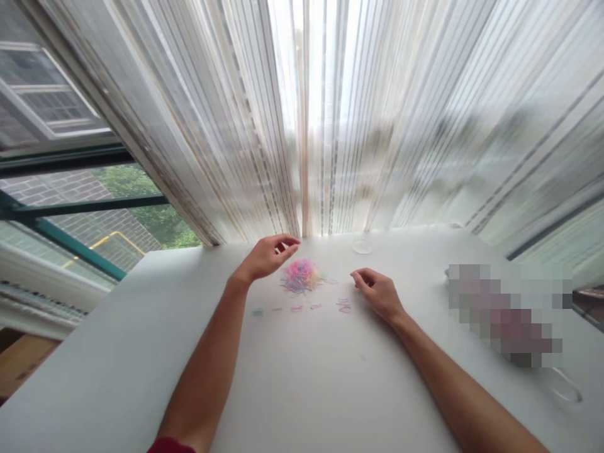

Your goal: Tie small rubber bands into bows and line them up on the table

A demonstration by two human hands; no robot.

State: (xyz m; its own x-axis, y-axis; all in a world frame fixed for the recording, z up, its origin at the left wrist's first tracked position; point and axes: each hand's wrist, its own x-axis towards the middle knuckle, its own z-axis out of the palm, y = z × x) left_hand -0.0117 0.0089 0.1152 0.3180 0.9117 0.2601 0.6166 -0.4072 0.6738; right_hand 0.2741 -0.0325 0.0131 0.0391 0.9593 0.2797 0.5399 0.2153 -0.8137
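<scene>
The left hand [274,257] is at the upper left edge of the pile, palm inward, thumb and fingertips slightly parted; no item is visible between them. The right hand [377,292] is to the right of the pile, fingers curled in and tips close together. Whether it grips a band cannot be told.

The pile of thin coloured bands [302,275] lies on the white table [283,390] between the hands, with pale strands at its right edge. Nearer the wearer, small groups form a row, left to right: blue-green bands [257,311], a yellowish band [277,309], pink bands [296,308], further pink bands [316,306] and purple bands [344,306]. The purple group is just below and left of the right hand. A transparent round item [362,246] lies near the far edge. At right is a pixelated object [500,314] with a loop [566,385]. A striped curtain [321,126] hangs beyond the table.

Caution: a low sweep of the right wrist could disturb the purple group. Bands may tangle; lifting one could drag others out. Narrow spacing between the pink groups could cause mixing. Pale bands are hard to see against white and may be overlooked.
</scene>
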